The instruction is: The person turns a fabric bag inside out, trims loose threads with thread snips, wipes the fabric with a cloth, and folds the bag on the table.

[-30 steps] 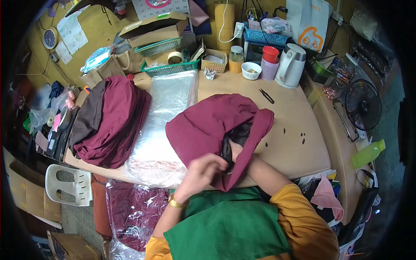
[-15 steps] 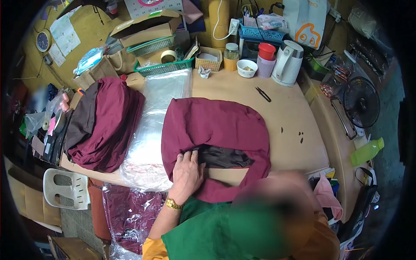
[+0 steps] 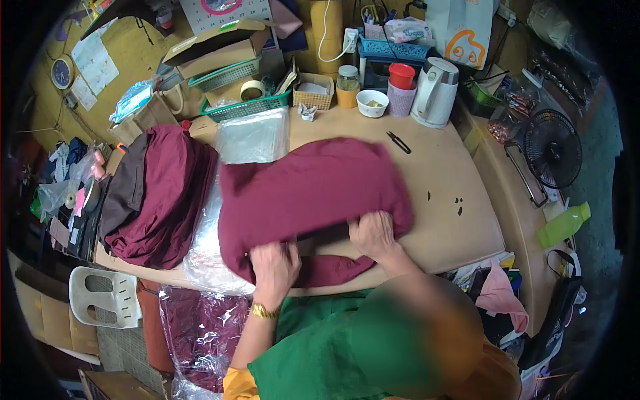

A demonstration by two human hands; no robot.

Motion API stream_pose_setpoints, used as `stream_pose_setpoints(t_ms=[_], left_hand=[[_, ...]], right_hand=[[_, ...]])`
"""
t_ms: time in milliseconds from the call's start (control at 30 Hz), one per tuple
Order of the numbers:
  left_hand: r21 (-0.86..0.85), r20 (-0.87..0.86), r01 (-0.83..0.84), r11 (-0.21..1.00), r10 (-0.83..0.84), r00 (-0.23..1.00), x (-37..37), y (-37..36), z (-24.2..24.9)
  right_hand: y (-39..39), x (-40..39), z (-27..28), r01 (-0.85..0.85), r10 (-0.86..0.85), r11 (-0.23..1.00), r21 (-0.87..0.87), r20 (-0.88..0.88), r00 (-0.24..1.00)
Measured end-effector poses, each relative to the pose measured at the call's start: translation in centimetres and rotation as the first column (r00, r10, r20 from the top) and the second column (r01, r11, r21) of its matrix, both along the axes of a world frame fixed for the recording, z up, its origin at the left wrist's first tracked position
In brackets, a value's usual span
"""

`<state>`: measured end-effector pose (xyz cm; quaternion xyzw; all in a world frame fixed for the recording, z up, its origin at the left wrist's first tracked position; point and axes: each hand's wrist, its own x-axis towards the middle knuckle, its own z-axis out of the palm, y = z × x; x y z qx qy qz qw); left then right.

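A maroon cloth item (image 3: 307, 193), its dark inner side barely showing through a gap along the near edge, lies bunched on the tan table. My left hand (image 3: 275, 268), with a gold watch on the wrist, grips the cloth at its near left edge, fingers curled under. On the near right edge my right hand (image 3: 373, 233) holds the same cloth, fingers bent into the fold. A loose strip of the cloth hangs below, between both hands. To the left, a folded stack of maroon and dark cloth (image 3: 167, 200) sits beside clear plastic sheets (image 3: 252, 137).
Black thread snips (image 3: 399, 142) lie at the back right, with small dark scraps nearby. Along the back stand a green basket (image 3: 247, 108), a white bowl (image 3: 372, 105) and a white electric kettle (image 3: 434, 93). A black fan (image 3: 553, 150) is at far right.
My right hand, blurred and near my body before, now grips the cloth's near edge. The cloth has shifted left and its dark opening is mostly covered.
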<state>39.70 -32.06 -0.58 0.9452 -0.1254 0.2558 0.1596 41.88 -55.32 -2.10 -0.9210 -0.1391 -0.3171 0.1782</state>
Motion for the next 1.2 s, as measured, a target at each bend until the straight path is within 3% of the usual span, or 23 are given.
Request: stream_pose_setpoints(t_ms=[33, 67, 100, 133, 167, 200, 233, 267, 300, 367, 433, 500, 567, 633, 667, 700, 767, 900, 1000, 1067, 1100, 1167, 1200], left_hand=[[0.010, -0.022, 0.008, 1.000, -0.007, 1.000, -0.4, 0.5, -0.5], [0.016, -0.052, 0.013, 1.000, -0.012, 0.999, -1.2, 0.9, -1.0], [-0.077, -0.526, -0.074, 0.994, 0.023, 0.850, -0.4, 1.3, 0.2], [-0.061, -0.430, -0.037, 0.997, 0.007, 0.903, -0.7, 1.8, -1.1], [-0.040, -0.316, -0.001, 0.999, -0.011, 0.949, -0.3, 2.2, -2.1], [-0.042, -0.311, -0.009, 0.999, -0.004, 0.950, 0.2, 2.1, -1.0], [-0.030, -0.424, -0.023, 0.999, 0.009, 0.906, 0.4, 1.8, 0.8], [-0.016, -0.533, -0.034, 0.999, 0.020, 0.846, 0.2, 1.5, 1.6], [-0.019, -0.537, -0.041, 0.999, 0.024, 0.844, 0.1, 1.5, 1.4], [-0.092, -0.235, 0.209, 0.974, -0.225, 0.946, 0.2, 1.3, 0.9], [-0.050, -0.217, 0.204, 0.978, -0.210, 0.953, 1.0, 1.2, -0.7], [-0.175, -0.283, 0.193, 0.966, -0.237, 0.930, 2.1, 1.3, -2.5], [-0.132, -0.343, 0.138, 0.982, -0.176, 0.923, 2.4, 1.4, -2.9], [-0.148, -0.230, 0.203, 0.968, -0.234, 0.945, 2.7, 1.7, -2.9], [-0.174, -0.382, 0.170, 0.970, -0.226, 0.896, 2.8, 1.8, -2.7], [-0.176, -0.382, 0.168, 0.970, -0.225, 0.896, 2.8, 1.9, -2.2], [-0.195, -0.536, 0.192, 0.962, -0.268, 0.801, 2.7, 2.3, -1.9], [-0.253, -0.593, 0.194, 0.948, -0.310, 0.743, 2.9, 2.6, -1.3], [-0.190, -0.692, 0.211, 0.959, -0.283, 0.665, 3.2, 2.6, -0.8], [-0.210, -0.645, 0.211, 0.955, -0.297, 0.704, 3.1, 2.5, -0.9], [-0.134, -0.572, 0.179, 0.975, -0.224, 0.789, 2.4, 1.8, -1.3], [-0.065, -0.218, 0.162, 0.985, -0.172, 0.961, 0.1, -0.4, -0.4], [-0.042, -0.185, 0.177, 0.983, -0.182, 0.966, -0.4, -1.3, -0.4]], right_hand=[[-0.1, 0.7, -0.4, -0.005, 0.005, 1.000, 0.000, -0.007, 1.000], [-0.6, 1.9, -1.1, -0.093, 0.091, 0.996, 0.001, -0.174, 0.981], [-0.8, 2.8, -1.4, -0.178, 0.173, 0.984, 0.018, -0.338, 0.925], [-1.0, 3.6, 1.8, -0.294, 0.112, 0.952, -0.086, -0.794, 0.597], [-0.8, 3.8, 2.0, -0.301, 0.116, 0.950, -0.090, -0.789, 0.603], [-0.7, 3.8, 2.0, -0.274, 0.241, 0.960, 0.060, -0.674, 0.698], [-0.6, 3.5, 1.8, -0.264, 0.340, 0.940, 0.215, -0.540, 0.770], [-0.5, 3.6, 1.9, -0.246, 0.370, 0.926, 0.288, -0.553, 0.747], [-0.4, 3.3, 1.9, -0.250, 0.374, 0.925, 0.287, -0.557, 0.742], [-0.1, 2.6, 1.9, -0.319, 0.518, 0.827, 0.463, -0.406, 0.753], [-0.2, 2.1, 1.3, -0.395, 0.561, 0.815, 0.424, -0.402, 0.724], [-0.3, 1.7, 0.5, -0.471, 0.602, 0.795, 0.382, -0.403, 0.689], [-0.4, 1.5, -0.1, -0.454, 0.470, 0.881, 0.130, -0.348, 0.811], [-0.7, 2.0, -0.8, -0.426, 0.449, 0.893, 0.148, -0.378, 0.810], [-0.8, 2.2, -0.9, -0.396, 0.428, 0.903, 0.164, -0.406, 0.807], [-0.7, 2.1, -0.7, -0.398, 0.429, 0.903, 0.163, -0.407, 0.806], [-0.1, 1.4, 0.0, -0.483, 0.536, 0.838, 0.254, -0.215, 0.817], [0.9, 1.3, -0.1, -0.558, 0.595, 0.799, 0.225, -0.156, 0.788], [1.1, 2.0, -1.6, -0.634, 0.651, 0.756, 0.162, -0.090, 0.754], [1.3, 2.2, -2.1, -0.573, 0.642, 0.757, 0.314, -0.192, 0.742], [1.2, 2.3, -2.5, -0.574, 0.641, 0.757, 0.311, -0.191, 0.743], [0.9, 2.5, -3.0, -0.434, 0.621, 0.766, 0.473, -0.373, 0.689], [0.9, 2.7, -3.0, -0.433, 0.620, 0.767, 0.473, -0.375, 0.689]])
